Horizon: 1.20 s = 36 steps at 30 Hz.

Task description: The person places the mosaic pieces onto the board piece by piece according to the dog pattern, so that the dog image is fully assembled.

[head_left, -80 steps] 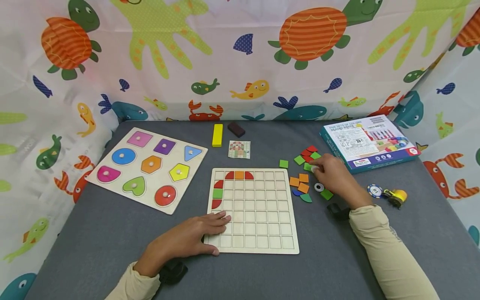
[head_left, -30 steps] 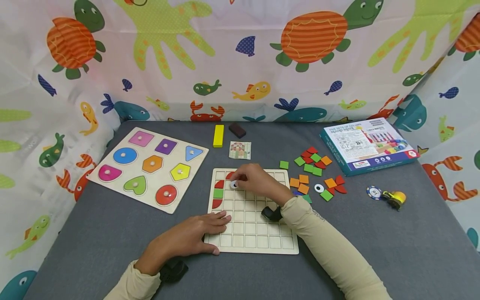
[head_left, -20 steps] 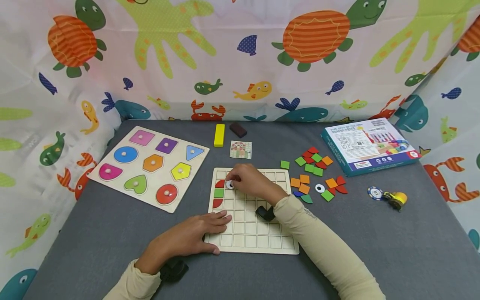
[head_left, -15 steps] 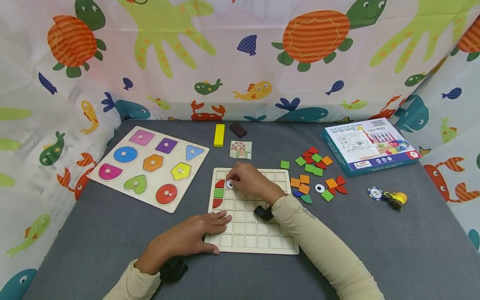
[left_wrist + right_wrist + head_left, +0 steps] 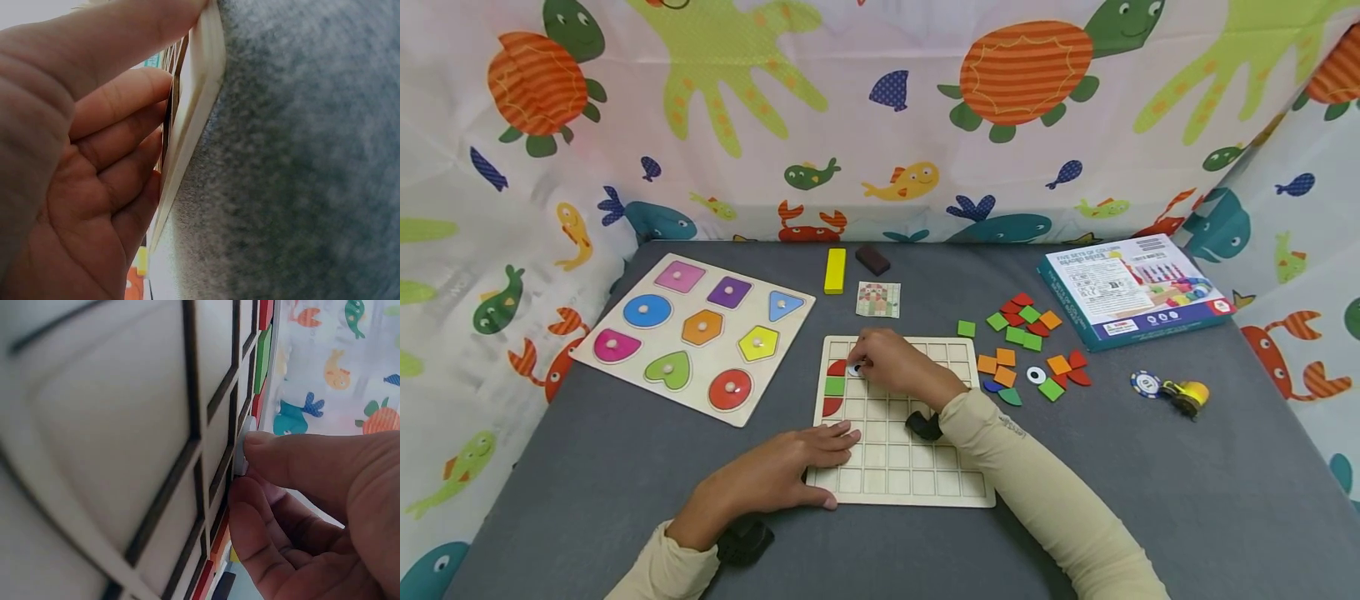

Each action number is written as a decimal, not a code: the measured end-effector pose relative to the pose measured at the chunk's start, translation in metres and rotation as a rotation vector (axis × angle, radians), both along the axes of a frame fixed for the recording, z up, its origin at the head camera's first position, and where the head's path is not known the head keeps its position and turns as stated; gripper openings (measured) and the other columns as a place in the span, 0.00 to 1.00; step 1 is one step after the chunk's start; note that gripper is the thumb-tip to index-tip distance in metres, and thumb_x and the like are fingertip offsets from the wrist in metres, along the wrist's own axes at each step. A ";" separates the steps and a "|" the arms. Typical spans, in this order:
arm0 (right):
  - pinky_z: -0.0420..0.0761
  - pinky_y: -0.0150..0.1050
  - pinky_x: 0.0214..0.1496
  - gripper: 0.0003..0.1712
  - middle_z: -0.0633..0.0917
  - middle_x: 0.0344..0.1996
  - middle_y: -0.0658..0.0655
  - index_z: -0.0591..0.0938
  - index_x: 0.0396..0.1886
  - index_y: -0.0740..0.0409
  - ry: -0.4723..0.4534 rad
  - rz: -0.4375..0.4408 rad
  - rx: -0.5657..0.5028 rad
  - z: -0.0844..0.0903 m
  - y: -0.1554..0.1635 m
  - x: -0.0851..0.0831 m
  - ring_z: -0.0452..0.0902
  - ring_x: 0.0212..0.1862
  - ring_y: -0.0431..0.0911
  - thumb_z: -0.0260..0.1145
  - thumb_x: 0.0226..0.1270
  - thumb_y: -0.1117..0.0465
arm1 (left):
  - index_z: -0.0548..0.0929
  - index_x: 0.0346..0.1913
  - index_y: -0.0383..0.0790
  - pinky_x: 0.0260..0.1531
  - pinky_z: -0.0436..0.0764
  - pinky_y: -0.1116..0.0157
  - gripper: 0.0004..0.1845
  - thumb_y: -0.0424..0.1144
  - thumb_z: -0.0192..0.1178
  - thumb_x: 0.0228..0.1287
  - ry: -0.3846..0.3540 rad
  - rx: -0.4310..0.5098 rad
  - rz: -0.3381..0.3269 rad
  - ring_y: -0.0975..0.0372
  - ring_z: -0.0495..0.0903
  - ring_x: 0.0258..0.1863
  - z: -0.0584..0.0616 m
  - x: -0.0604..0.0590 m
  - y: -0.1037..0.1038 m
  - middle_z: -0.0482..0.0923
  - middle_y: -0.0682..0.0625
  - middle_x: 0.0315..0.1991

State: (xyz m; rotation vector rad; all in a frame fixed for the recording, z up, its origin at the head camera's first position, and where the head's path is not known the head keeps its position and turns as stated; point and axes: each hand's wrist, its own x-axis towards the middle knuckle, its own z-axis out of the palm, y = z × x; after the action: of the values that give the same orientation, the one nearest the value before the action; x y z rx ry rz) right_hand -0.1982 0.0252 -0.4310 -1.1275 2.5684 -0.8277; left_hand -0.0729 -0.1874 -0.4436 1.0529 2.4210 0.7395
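Observation:
A wooden grid board (image 5: 928, 479) lies on the table, with red, green and orange tiles in some cells along its left and top edges. My left hand (image 5: 782, 467) rests on its near left corner, fingers extended over the cells and thumb (image 5: 144, 37) along the rim. My right hand (image 5: 895, 362) pinches a small white eye disc (image 5: 853, 369) over a cell near the board's upper left. In the right wrist view, the disc (image 5: 242, 447) sits tilted between thumb and fingertips, just inside the red and green tiles (image 5: 264, 359). The right hand hides part of the top row.
Loose tiles (image 5: 1015, 337) and another eye disc (image 5: 1036, 375) lie right of the board. Behind it are a pattern card (image 5: 878, 300), a yellow block (image 5: 835, 272) and a dark block (image 5: 872, 259). A shape puzzle (image 5: 655, 337) lies left; a box (image 5: 1138, 287) and toy (image 5: 1185, 398) lie right.
My right hand went from the loose tiles to the board's upper left, carrying the eye disc. Lately it has moved only slightly, with the disc settling lower. The left hand stayed put.

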 end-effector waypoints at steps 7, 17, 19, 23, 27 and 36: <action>0.78 0.36 0.45 0.13 0.83 0.41 0.56 0.87 0.46 0.61 -0.028 -0.042 -0.028 0.005 0.007 0.001 0.78 0.43 0.46 0.63 0.65 0.72 | 0.70 0.69 0.42 0.65 0.65 0.54 0.38 0.50 0.70 0.58 -0.003 0.008 -0.002 0.60 0.56 0.72 0.000 0.000 0.001 0.63 0.54 0.71; 0.81 0.40 0.42 0.12 0.85 0.42 0.58 0.86 0.48 0.64 -0.025 -0.149 -0.070 0.024 0.057 0.002 0.80 0.41 0.47 0.64 0.67 0.69 | 0.70 0.69 0.44 0.65 0.65 0.54 0.38 0.51 0.70 0.57 -0.021 -0.011 0.017 0.60 0.55 0.73 0.002 -0.001 0.000 0.62 0.56 0.71; 0.81 0.41 0.41 0.12 0.85 0.42 0.59 0.86 0.48 0.64 -0.023 -0.168 -0.083 0.025 0.072 0.003 0.80 0.40 0.48 0.64 0.67 0.69 | 0.70 0.70 0.44 0.65 0.65 0.54 0.38 0.51 0.70 0.58 -0.020 -0.012 0.018 0.61 0.55 0.73 0.002 -0.001 0.000 0.62 0.56 0.71; 0.80 0.42 0.39 0.13 0.85 0.39 0.56 0.85 0.49 0.65 -0.021 -0.230 -0.068 0.026 0.100 0.009 0.78 0.38 0.47 0.65 0.66 0.68 | 0.70 0.70 0.44 0.65 0.65 0.54 0.38 0.51 0.70 0.57 -0.009 -0.016 0.016 0.61 0.55 0.73 0.002 -0.001 0.001 0.62 0.56 0.71; 0.78 0.41 0.37 0.14 0.84 0.35 0.53 0.84 0.50 0.64 -0.035 -0.295 -0.049 0.020 0.127 0.015 0.76 0.35 0.46 0.65 0.67 0.66 | 0.70 0.69 0.44 0.65 0.65 0.53 0.38 0.51 0.70 0.57 -0.009 -0.018 0.020 0.60 0.55 0.73 0.003 0.000 0.000 0.62 0.56 0.71; 0.79 0.42 0.38 0.15 0.86 0.41 0.56 0.84 0.52 0.65 -0.029 -0.371 -0.004 0.015 0.179 0.033 0.77 0.36 0.46 0.65 0.68 0.65 | 0.70 0.70 0.44 0.65 0.65 0.53 0.38 0.52 0.70 0.57 -0.014 -0.013 0.020 0.60 0.54 0.73 0.001 0.001 0.000 0.62 0.56 0.71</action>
State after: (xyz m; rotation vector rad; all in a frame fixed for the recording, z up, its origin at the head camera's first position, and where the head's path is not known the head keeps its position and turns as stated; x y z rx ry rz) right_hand -0.1652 0.2046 -0.4157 -0.6385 2.7934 -0.9154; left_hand -0.0718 -0.1873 -0.4421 1.0168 2.4240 0.7339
